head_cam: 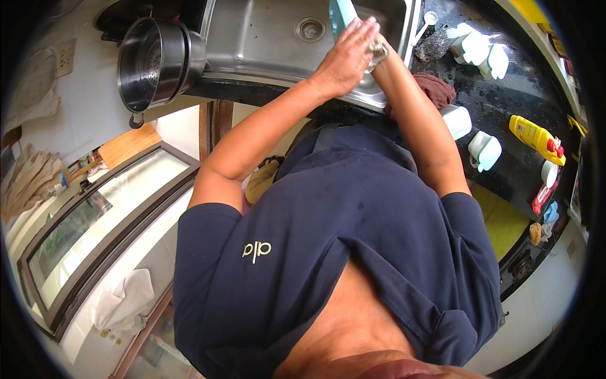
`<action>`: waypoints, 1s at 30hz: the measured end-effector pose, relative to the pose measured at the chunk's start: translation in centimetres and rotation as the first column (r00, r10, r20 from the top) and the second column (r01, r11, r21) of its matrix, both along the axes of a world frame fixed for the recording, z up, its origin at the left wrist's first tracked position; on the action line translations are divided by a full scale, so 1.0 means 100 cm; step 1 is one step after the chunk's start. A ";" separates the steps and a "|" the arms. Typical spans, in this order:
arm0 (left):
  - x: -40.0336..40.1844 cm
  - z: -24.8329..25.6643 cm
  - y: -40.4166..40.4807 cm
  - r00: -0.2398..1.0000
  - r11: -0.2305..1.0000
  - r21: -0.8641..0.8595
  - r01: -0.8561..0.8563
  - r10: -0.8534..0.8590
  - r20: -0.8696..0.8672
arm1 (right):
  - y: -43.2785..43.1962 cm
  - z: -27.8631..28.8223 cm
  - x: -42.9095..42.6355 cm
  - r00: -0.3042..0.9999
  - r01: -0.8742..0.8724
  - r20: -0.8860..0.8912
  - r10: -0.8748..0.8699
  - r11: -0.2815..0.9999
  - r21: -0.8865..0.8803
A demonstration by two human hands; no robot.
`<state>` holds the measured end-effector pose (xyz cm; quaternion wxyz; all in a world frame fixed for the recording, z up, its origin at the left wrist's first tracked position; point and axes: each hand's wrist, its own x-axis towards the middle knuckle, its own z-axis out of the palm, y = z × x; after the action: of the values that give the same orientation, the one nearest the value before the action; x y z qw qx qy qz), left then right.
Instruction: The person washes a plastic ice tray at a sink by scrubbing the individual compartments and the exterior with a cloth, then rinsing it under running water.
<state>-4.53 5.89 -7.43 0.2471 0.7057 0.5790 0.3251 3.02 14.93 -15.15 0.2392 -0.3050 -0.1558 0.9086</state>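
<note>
My left hand (345,59) reaches over the sink's right part, palm down, its fingers straight and close together. Under those fingers is the lower end of a light-blue plastic piece (348,13), which runs up past the top edge of the view. Most of my right hand (377,39) is hidden behind the left one; its wrist and a little of the hand show. Between the two hands is a pale, wet-looking crumpled thing (377,56), perhaps a scrubbing pad. Which hand grips the plastic piece cannot be made out. Below is the stainless steel sink (258,35) with its drain (310,29).
Stacked steel pots (151,61) stand left of the sink. On the black counter at right are a white spoon (430,19), a dark mesh scrubber (432,46), a brown cloth (434,90), several light-blue-lidded containers (485,149) and a yellow bottle (532,135). A window (109,218) is at left.
</note>
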 end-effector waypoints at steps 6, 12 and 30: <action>-0.055 -0.035 0.030 0.942 0.936 -0.118 -0.331 0.335 0.016 | -0.009 0.007 -0.025 0.999 0.029 -0.032 -0.030 0.998 -0.056; -0.002 0.009 0.001 0.922 0.961 -0.118 -0.248 0.272 0.274 | 0.038 -0.046 -0.009 0.997 0.036 -0.066 -0.037 0.999 -0.024; 0.004 0.009 0.007 0.629 0.770 -0.266 -0.579 0.630 0.455 | -0.002 0.038 -0.032 0.932 0.307 0.163 -0.324 0.944 0.120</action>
<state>-4.13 6.56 -6.58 0.3031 0.3424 0.7073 0.5391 -0.17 14.73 -11.39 0.3809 -0.3956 -0.1675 0.8188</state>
